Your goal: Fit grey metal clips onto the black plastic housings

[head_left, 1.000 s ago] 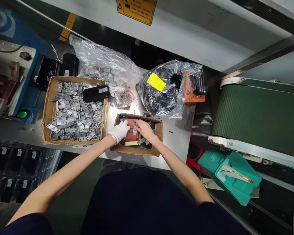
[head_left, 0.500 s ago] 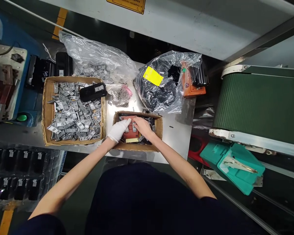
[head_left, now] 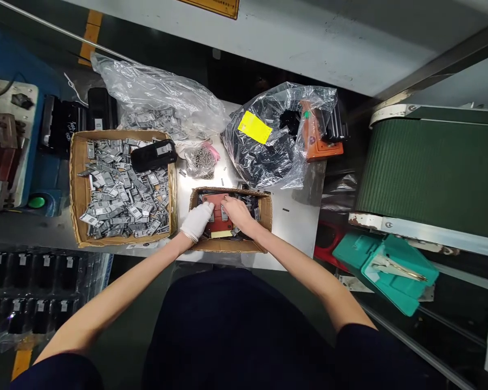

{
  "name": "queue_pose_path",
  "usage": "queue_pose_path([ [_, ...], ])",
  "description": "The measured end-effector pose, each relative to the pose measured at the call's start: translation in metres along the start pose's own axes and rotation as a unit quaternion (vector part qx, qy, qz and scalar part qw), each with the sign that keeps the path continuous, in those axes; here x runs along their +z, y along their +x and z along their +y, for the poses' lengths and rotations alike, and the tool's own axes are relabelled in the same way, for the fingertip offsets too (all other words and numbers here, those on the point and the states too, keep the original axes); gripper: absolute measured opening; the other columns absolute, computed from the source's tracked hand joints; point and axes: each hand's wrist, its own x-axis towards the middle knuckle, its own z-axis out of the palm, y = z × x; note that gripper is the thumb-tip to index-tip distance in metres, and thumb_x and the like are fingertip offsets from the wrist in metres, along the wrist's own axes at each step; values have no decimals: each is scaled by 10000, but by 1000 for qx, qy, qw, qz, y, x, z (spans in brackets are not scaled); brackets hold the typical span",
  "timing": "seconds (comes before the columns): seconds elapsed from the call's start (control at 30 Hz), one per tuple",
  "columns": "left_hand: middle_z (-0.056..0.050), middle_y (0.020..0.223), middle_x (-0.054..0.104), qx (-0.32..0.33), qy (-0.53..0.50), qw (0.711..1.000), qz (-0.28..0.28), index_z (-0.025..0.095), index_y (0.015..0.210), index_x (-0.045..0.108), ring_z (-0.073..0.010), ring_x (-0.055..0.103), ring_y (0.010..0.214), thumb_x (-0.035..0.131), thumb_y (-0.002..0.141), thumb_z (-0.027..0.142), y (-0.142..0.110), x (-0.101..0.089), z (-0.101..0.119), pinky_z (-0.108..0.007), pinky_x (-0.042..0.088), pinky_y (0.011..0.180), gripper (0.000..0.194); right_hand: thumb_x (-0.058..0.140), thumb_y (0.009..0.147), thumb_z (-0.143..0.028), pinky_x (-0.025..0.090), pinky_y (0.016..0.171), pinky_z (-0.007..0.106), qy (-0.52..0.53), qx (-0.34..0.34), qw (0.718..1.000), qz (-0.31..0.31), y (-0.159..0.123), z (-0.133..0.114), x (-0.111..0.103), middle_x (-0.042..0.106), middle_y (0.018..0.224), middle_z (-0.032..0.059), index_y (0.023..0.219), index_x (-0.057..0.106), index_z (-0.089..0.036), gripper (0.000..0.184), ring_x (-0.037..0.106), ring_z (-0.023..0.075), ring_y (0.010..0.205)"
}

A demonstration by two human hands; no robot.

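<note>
Reaching into the small open cardboard box [head_left: 264, 216] in front of us, we press our white-gloved left hand [head_left: 196, 221] down on the flat red-brown block [head_left: 215, 201] that lies inside it, likely to keep it from shifting. Our bare right hand [head_left: 236, 212] works at the small grey metal clip [head_left: 223, 213] sitting on that block; the fingers curl over it, but we cannot tell whether they pinch it. The clip's long axis seems to run away from us, toward the box's far wall. Left of us, the large cardboard tray [head_left: 74, 195] heaped with grey metal clips stays within easy reach on the steel table [head_left: 296, 227].
</note>
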Motion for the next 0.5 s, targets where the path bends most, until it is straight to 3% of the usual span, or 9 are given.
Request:
queue_pose_path([
  [0.2,-126,1170,669,-32,4,999,-26,91,1247,573,-220,692,995,407,1041,111,4,-7,5,-378,588,856,265,534,885,27,457,772,277,-13,7,1000,-26,6,0,-3,682,1060,139,984,699,-109,235,658,221,908],
  [0.37,-110,1129,683,-32,1,999,-32,99,1221,603,-224,694,1008,475,1032,132,12,-11,3,-406,593,889,231,569,771,115,486,791,307,-28,12,998,-49,10,-8,-10,669,1157,214,1052,704,-64,360,691,268,956],
  [0.5,-102,1102,693,-25,-5,999,-48,97,1190,621,-224,694,1005,534,1018,160,19,-10,-2,-412,594,892,202,590,757,114,494,803,314,-24,12,996,-80,15,-5,-11,698,1111,217,1059,714,-54,367,701,291,973],
])
